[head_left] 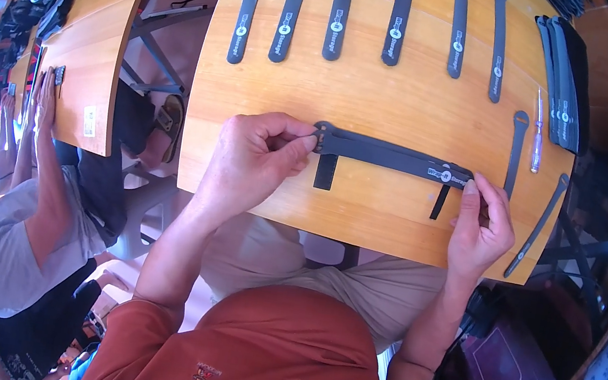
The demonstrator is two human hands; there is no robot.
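Note:
A dark grey strap (383, 153) with white print near one end is stretched between my hands, just above the wooden table. My left hand (258, 156) pinches its left end, beside a round holed tip. The other end is between the thumb and fingers of my right hand (484, 223). A short black strip (325, 173) shows below the strap near my left hand, and a narrower one (440, 202) near my right; I cannot tell whether they are joined to it. Several similar straps (399, 17) lie in a spaced row farther back on the table.
At the right are a stack of straps (559, 86), a clear-handled screwdriver (536, 149) and two more straps, one (516, 146) by the screwdriver, another (537, 227) along the table edge. Left, a person in a grey shirt (31, 249) sits at another table (92, 67).

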